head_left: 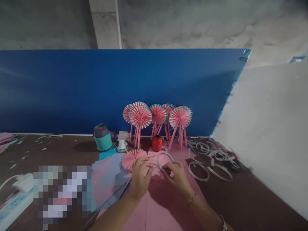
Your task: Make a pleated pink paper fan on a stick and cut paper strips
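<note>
My left hand (141, 175) rests at the right edge of a pink pleated paper rosette (132, 159), its fingers curled; what they grip, if anything, is too small to tell. My right hand (176, 175), with a bracelet at the wrist, has its fingers closed on a thin white strip bent into a loop (157, 158). Both hands are over pink paper sheets (168, 208). Behind them stand several round pleated fans (141, 117) on pink legs, with a red spool (157, 143) in front.
A teal and black device (103, 138) stands at the back left. Blue and pink sheets (113, 173) lie left of my hands. Looped white strips (199, 171) are on the right. A white power strip (16, 203) is at the far left. A blue panel (72, 89) rises behind.
</note>
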`<state>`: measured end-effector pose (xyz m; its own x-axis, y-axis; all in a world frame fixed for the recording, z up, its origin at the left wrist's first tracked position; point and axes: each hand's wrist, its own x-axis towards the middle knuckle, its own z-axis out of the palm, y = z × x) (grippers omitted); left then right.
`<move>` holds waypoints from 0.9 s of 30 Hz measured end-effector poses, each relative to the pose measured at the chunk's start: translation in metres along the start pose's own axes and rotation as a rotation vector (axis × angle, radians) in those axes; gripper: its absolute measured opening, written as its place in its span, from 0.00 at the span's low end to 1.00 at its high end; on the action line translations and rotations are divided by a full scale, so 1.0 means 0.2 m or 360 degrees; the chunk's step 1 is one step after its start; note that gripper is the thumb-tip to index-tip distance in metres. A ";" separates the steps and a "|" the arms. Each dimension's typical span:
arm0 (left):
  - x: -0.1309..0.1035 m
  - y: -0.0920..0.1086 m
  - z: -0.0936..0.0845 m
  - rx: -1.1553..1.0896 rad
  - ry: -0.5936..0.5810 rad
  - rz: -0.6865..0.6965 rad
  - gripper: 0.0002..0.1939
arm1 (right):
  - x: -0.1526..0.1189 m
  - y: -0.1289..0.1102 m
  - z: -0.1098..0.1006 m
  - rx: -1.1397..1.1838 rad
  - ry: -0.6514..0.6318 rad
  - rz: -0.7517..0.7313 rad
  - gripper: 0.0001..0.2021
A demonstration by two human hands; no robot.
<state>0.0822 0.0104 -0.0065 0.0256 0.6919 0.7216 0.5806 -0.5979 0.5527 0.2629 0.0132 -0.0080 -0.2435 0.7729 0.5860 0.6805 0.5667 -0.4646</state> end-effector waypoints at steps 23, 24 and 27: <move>0.02 -0.03 -0.01 -0.0036 0.0088 -0.0040 0.08 | 0.00 -0.05 -0.05 0.0100 -0.0018 -0.0039 0.08; 0.01 -0.03 -0.01 -0.0040 0.0092 -0.0040 0.08 | 0.00 -0.04 -0.05 0.0095 -0.0022 -0.0043 0.08; 0.01 -0.02 -0.01 -0.0037 0.0089 -0.0055 0.08 | 0.00 -0.03 -0.05 0.0076 -0.0052 -0.0059 0.08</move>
<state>0.0776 0.0141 -0.0064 -0.0399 0.6890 0.7236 0.5613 -0.5837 0.5867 0.2661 0.0069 0.0020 -0.2909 0.7594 0.5820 0.6371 0.6075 -0.4743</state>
